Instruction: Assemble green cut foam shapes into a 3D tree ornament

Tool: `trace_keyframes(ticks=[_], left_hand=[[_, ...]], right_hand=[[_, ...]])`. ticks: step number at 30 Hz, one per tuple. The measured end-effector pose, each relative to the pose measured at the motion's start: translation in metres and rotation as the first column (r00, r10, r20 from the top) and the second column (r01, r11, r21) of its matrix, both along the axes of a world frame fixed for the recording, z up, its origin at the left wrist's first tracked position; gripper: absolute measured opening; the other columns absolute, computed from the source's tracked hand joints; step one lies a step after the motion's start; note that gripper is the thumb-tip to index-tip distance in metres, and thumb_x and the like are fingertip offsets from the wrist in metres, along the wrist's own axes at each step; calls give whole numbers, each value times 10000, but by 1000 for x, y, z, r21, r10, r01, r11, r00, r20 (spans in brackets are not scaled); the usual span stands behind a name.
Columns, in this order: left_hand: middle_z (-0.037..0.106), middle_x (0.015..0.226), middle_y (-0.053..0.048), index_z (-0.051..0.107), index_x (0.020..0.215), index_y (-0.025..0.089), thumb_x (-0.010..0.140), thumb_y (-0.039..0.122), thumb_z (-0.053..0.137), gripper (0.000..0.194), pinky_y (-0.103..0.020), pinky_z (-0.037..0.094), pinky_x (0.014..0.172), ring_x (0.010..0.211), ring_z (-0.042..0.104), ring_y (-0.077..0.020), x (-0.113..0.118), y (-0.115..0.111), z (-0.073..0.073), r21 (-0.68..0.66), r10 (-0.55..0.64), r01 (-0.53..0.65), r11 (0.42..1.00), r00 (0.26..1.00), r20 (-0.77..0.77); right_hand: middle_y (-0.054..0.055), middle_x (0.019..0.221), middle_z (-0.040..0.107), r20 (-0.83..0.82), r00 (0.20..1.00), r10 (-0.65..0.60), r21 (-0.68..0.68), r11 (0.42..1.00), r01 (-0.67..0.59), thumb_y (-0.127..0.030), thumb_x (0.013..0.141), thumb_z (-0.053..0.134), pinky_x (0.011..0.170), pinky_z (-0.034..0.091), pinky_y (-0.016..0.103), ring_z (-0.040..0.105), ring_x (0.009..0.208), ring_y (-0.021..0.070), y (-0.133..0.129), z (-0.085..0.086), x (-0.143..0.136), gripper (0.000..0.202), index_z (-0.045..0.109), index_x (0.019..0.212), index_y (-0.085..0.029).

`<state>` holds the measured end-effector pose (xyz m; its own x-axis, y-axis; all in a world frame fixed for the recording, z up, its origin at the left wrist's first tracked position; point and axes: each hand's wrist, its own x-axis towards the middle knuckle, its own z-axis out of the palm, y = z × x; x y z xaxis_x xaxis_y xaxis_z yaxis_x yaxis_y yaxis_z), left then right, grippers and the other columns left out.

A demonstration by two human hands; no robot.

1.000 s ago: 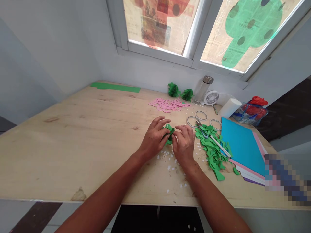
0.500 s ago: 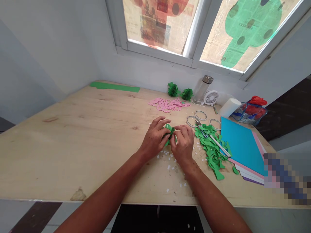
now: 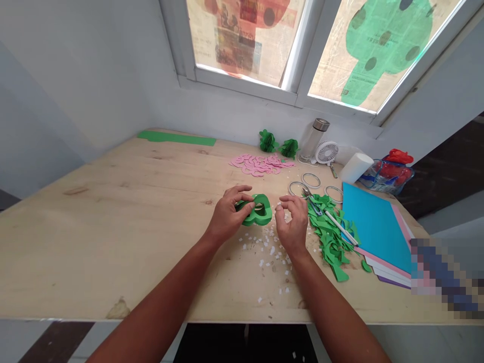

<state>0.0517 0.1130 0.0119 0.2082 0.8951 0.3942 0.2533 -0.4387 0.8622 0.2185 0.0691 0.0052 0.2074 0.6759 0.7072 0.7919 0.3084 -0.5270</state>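
My left hand [image 3: 227, 212] is closed on a green paper cutout [image 3: 265, 217] with a wavy outline and an opening in its middle, holding its left side between thumb and fingers. To the right of the cutout and apart from it, my right hand [image 3: 293, 222] has thumb and forefinger pinched, with a small white scrap [image 3: 279, 203] at the tips. More white scraps [image 3: 272, 250] lie strewn on the wood below both hands. Right of my right hand is a heap of green paper offcuts [image 3: 330, 242], with scissors [image 3: 313, 202] and a white pen [image 3: 341, 228] on top.
Pink paper cutouts [image 3: 260, 165] and two green paper pieces [image 3: 289, 148] lie towards the wall. Beyond the tape rings [image 3: 310, 180] stand a bottle [image 3: 314, 141] and a small fan [image 3: 326, 152]. Coloured sheets [image 3: 378, 227] are at right, a green strip [image 3: 177, 138] at far left.
My right hand has come off the green cutout and moved right. The cutout now shows its opening, held by my left hand alone, which has shifted slightly left.
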Motion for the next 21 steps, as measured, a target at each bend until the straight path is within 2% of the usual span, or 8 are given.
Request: trace_keyframes(ticks=[2,6,10,13,17,21], left_hand=[[615,1191,-88,682,767,195,764,313,613,136,-404,465,931,1100,581,-262,-1,1,0,-74,-22,26,997,998,59],[613,1199,-102,689,743,181,736,358,643,183,-386,485,888,1109,580,-277,-3,2,2,-173,-58,82,981,988,141],[605,1213,-114,692,740,171,728,373,654,206,-387,488,879,1148,555,-290,-4,1,6,-203,-92,123,971,983,157],[605,1211,-116,696,743,172,730,380,656,212,-398,486,887,1157,548,-291,-5,1,7,-193,-105,133,972,983,150],[605,1214,-113,696,752,182,747,373,645,199,-405,479,902,1169,540,-285,-6,0,8,-162,-129,148,976,984,122],[600,1228,-101,704,770,203,768,338,626,156,-403,457,937,1181,527,-273,-6,0,10,-116,-186,189,975,982,39]], right_hand=[[56,878,640,-58,998,3,-27,1000,-4,-158,778,514,864,391,397,538,925,225,1,0,1,136,524,653,-209],[58,936,644,-133,991,10,-58,998,-17,-109,724,501,875,391,392,543,951,224,2,1,2,116,557,753,-206],[54,873,659,-134,988,73,-95,992,-86,-146,780,491,879,389,395,555,932,224,2,2,2,143,599,706,-204],[57,846,668,-150,986,77,-109,990,-94,-197,816,497,879,393,398,563,921,225,2,2,2,183,620,681,-201],[66,951,673,-213,974,79,-97,990,-102,-203,801,517,869,417,387,567,968,224,1,2,2,168,647,906,-200],[65,1012,671,-271,938,219,-157,951,-267,-209,779,550,880,437,373,578,995,216,1,1,0,287,627,1056,-203]])
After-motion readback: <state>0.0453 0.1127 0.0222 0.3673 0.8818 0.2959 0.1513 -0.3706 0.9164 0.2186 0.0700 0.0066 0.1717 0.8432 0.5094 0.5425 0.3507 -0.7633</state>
